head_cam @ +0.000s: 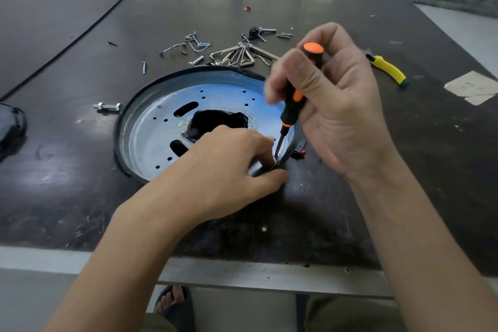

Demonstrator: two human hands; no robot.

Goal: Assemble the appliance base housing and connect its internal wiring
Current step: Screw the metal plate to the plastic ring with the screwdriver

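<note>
1. The right hand (331,97) is raised above the desk (80,183), palm turned left and wrist bent. Its thumb and curled fingers pinch the black-and-orange screwdriver (292,105) near the top of the handle.
2. The screwdriver stands almost upright, leaning slightly right at the top. Its tip sits on a screw (276,155) at the right rim of the base housing (151,129).
3. The left hand (229,170) reaches in from the near edge, palm down. Its fingers curl onto the metal plate just beside the screw and its thumb lies outside the rim, so it grips the housing's edge.
4. The round housing lies flat near the middle of the desk, with a dark opening at its centre.
5. Loose screws and hex keys (234,54) are scattered behind it, toward the far edge.
6. A yellow-handled tool (388,70) lies toward the right edge.
</note>
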